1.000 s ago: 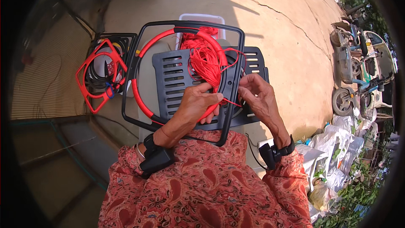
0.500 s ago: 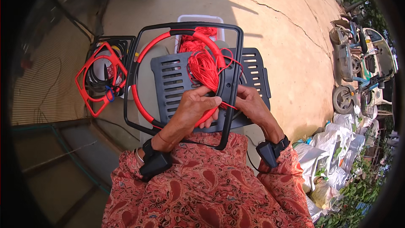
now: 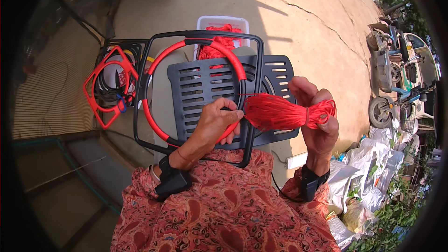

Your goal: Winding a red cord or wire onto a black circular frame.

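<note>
A black square frame with a round ring inside rests upright before me, leaning over my lap. Red cord wraps cover several stretches of the ring, with bare black between them. My left hand is closed on the ring's lower right, thumb and fingertips pinching there. Off to the right of the frame, my right hand holds a bundle of red cord by its tied end. A thin red strand runs from the bundle toward the ring near my left hand.
Behind the frame sits a black slotted plastic panel. A white bin with more red cord stands beyond it. At left lies a red diamond-shaped frame over black frames. White sacks and parked scooters line the right.
My right hand has come through to the outer right of the frame, carrying the cord bundle out from inside the ring. My left hand stays at the ring.
</note>
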`<act>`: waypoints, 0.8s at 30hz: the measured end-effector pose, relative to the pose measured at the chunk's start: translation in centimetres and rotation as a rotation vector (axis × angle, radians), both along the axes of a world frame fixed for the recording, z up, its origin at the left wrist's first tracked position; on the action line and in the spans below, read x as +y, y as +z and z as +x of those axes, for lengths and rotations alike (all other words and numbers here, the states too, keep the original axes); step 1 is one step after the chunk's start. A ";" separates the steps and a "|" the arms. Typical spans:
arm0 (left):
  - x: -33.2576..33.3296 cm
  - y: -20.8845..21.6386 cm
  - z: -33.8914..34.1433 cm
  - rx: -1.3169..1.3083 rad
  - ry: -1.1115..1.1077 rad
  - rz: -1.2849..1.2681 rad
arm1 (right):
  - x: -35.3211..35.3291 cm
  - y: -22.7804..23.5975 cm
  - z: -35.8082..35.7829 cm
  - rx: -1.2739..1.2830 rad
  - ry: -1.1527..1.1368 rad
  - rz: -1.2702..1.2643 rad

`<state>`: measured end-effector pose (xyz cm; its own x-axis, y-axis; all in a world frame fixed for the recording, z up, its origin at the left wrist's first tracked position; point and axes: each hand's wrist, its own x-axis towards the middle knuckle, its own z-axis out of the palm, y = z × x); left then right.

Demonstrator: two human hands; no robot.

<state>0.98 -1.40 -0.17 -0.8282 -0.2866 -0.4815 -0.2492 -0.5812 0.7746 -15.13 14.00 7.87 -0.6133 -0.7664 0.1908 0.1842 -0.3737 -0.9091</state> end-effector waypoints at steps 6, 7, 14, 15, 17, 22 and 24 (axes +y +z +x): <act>0.1 0.1 -0.2 0.035 0.039 -0.003 | 1.7 2.7 0.1 -0.592 0.351 -0.533; 0.0 0.3 0.0 0.036 0.028 0.005 | 3.3 3.2 -1.2 -0.617 0.378 -0.580; -0.4 -0.2 -0.2 0.066 0.001 0.039 | 12.5 0.6 -2.2 -0.689 -0.063 -0.290; -0.5 -0.2 -0.2 0.067 -0.001 0.042 | 13.4 -0.2 -1.5 -0.687 -0.065 -0.288; -0.6 -0.3 -0.4 0.056 -0.003 0.102 | 14.9 -1.3 -0.6 -0.563 -0.291 0.309; -0.5 -0.2 -0.4 0.045 -0.001 0.085 | 8.4 -1.0 3.3 -0.322 -0.168 0.762; -0.5 -0.4 -0.3 0.042 0.008 0.078 | 5.4 -1.6 3.2 -0.325 -0.128 0.696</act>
<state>0.71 -1.88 -0.52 -0.8458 -0.2562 -0.4680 -0.2128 -0.6424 0.7362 -11.96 19.37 6.30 -0.6477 -0.5635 -0.5128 0.4757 0.2267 -0.8499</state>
